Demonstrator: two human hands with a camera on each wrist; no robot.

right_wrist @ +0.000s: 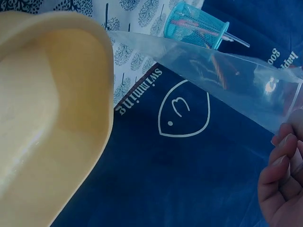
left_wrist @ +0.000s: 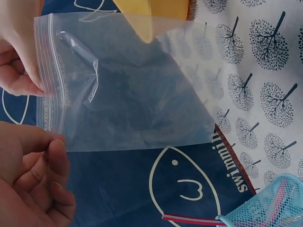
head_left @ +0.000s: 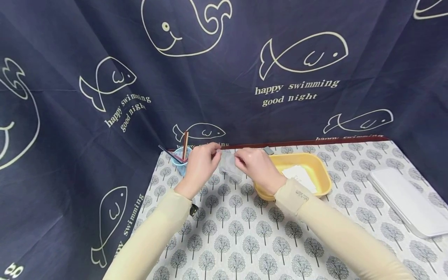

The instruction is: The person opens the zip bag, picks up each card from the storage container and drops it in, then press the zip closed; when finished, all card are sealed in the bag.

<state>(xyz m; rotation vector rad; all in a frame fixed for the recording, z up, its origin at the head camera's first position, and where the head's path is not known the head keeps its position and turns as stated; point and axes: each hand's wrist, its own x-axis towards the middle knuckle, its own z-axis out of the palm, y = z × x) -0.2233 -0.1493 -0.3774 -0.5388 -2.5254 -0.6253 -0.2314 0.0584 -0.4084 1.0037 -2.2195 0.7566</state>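
Note:
A clear zip-lock bag [head_left: 229, 166] hangs between my two hands above the table, its ribbed zip edge uppermost. My left hand [head_left: 202, 163] pinches one corner of that edge between thumb and fingers. With its thumb and fingers, my right hand [head_left: 259, 165] grips the zip edge a short way off. In the left wrist view the bag [left_wrist: 132, 85] looks flat and see-through, with a crease near the zip and nothing visible inside.
A yellow tray [head_left: 323, 171] holding white sheet-like items [head_left: 301, 177] stands behind my right forearm. Left of my left hand is a blue mesh cup [head_left: 180, 167] with pens. A white flat box [head_left: 409, 202] lies at right; a small grey object [head_left: 268, 150] sits behind the tray.

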